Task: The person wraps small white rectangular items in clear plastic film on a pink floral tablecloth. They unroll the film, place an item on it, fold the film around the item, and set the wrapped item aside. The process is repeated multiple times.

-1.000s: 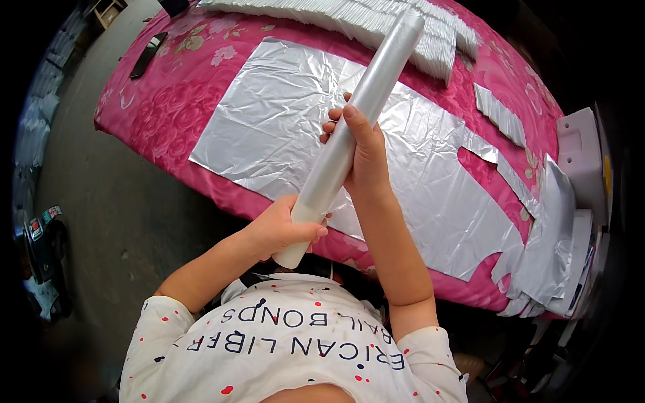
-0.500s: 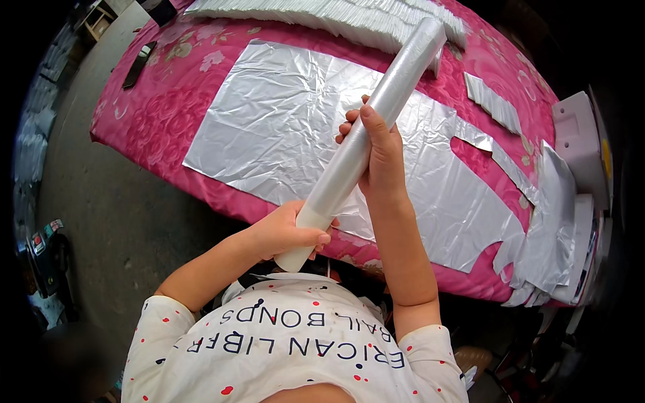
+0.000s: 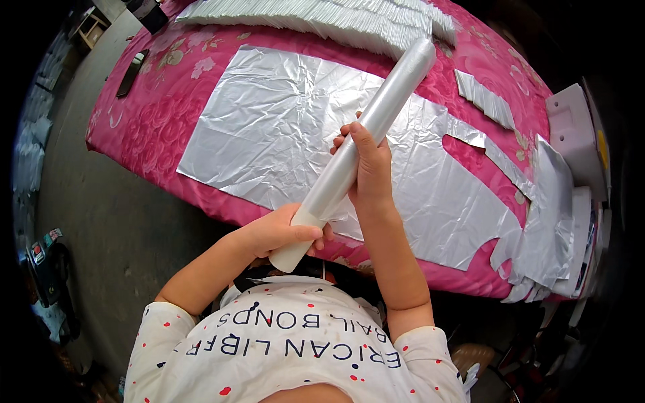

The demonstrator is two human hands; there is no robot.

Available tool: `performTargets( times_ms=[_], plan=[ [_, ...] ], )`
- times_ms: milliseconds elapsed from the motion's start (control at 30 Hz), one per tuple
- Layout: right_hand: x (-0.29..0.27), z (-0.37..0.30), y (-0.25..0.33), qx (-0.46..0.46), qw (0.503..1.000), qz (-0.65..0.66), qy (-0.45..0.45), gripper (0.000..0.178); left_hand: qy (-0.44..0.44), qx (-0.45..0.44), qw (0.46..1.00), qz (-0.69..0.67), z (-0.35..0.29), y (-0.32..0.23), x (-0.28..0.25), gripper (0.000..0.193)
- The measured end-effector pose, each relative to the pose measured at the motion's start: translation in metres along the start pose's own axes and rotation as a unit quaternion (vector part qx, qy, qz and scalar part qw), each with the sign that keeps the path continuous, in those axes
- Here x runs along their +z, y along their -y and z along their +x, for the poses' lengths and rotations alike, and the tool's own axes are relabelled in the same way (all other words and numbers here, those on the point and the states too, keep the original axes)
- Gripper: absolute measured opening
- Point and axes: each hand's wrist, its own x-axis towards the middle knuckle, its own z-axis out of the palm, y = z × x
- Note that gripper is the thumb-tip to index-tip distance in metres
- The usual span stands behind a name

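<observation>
Seen from the head camera, a person in a white dotted shirt holds a long, pale, translucent roll of plastic film (image 3: 363,141) slanted over the near edge of a table covered by a pink floral cloth (image 3: 144,117). The left hand (image 3: 285,232) is closed around the roll's lower end, just off the table's near edge and close to the chest. The right hand (image 3: 366,168) is wrapped about the roll's middle, fingers (image 3: 346,131) curled over its upper side. The roll's far end rises toward the far edge of the table, in front of a fanned row of flat silver sheets (image 3: 322,17) laid along that edge.

Under the roll a large crinkled sheet of silver foil-like film (image 3: 269,127) lies flat across the middle of the cloth, a cut-out notch showing at its right part. A small stack of silver strips (image 3: 485,99) sits toward the right edge, and a loose heap of silver offcuts (image 3: 544,228) hangs at the near right corner. A dark flat phone-like object (image 3: 131,72) rests near the left edge.
</observation>
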Motion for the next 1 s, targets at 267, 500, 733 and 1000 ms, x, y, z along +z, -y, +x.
performTargets(
  times_ms=[267, 500, 733, 1000],
  plan=[
    [-0.011, -0.013, -0.027, 0.021, 0.999, -0.030, -0.029, 0.055, -0.152, 0.093, 0.962, 0.207, 0.021, 0.020, -0.013, 0.041],
    [-0.094, 0.043, 0.035, -0.025, 0.997, -0.046, -0.049, 0.044, -0.050, -0.117, 0.987, 0.099, -0.018, 0.020, -0.025, 0.056],
    [-0.123, 0.048, 0.085, 0.036, 0.947, -0.320, 0.011, 0.031, -0.014, -0.176, 0.981, 0.074, -0.044, 0.035, -0.040, 0.064],
    [-0.125, 0.046, 0.084, 0.218, 0.896, -0.367, 0.124, 0.028, -0.006, -0.195, 0.979, 0.063, -0.047, 0.037, -0.045, 0.062]
  ],
)
